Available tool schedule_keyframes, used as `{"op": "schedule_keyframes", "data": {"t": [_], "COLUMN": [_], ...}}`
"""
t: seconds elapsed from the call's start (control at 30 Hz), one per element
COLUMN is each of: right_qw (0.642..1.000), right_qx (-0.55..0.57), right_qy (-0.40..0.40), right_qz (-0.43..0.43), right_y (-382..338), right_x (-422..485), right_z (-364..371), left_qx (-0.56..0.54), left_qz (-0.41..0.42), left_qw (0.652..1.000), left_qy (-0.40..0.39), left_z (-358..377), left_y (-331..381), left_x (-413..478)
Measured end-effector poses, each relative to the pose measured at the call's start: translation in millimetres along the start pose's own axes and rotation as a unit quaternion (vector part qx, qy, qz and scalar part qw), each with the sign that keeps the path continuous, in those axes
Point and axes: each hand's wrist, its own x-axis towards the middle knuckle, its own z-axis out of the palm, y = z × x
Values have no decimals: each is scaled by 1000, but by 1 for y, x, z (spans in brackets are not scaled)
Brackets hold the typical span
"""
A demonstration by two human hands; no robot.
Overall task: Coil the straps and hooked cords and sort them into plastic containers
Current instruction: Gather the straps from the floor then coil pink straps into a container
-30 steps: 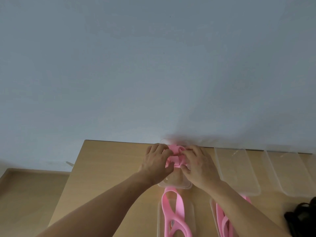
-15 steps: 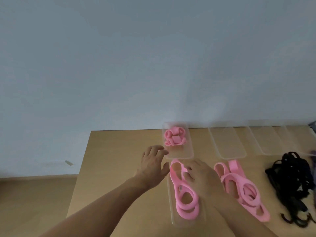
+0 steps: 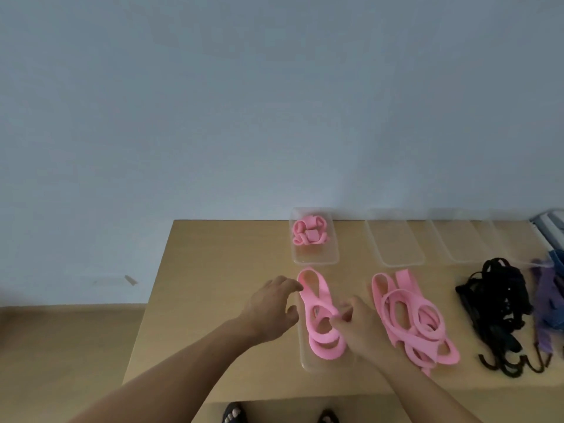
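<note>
Spanning the lower view, the counter (image 3: 213, 285) carries a back row of clear containers; the leftmost container (image 3: 317, 258) holds one coiled pink strap (image 3: 309, 235). A pile of pink straps (image 3: 412, 322) and black hooked cords (image 3: 494, 303) wait to the right. Starting the next coil seems the step: the right hand (image 3: 357, 328) pinches the loose pink strap (image 3: 317, 312) at its crossing, while the left hand (image 3: 271, 312) is spread just beside it. Next comes lifting and tight winding. A second ago both hands pressed the coil in the container.
</note>
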Motion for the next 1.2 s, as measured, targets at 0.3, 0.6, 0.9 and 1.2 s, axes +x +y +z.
{"op": "schedule_keyframes", "data": {"t": [0.3, 0.6, 0.9, 1.2], "right_qw": [933, 919, 923, 911], "right_qx": [348, 261, 221, 210], "right_qy": [-67, 11, 40, 48], "right_qz": [-66, -295, -311, -352], "right_y": [-73, -127, -135, -143], "right_x": [-16, -34, -35, -55], "right_z": [-50, -121, -135, -152], "left_qx": [-30, -352, -380, -431], "left_qz": [51, 44, 36, 47], "left_qw": [998, 921, 916, 901], "left_qy": [30, 164, 121, 14], "left_z": [-29, -106, -125, -140], "left_y": [31, 92, 121, 137], "left_x": [-16, -14, -15, -15]}}
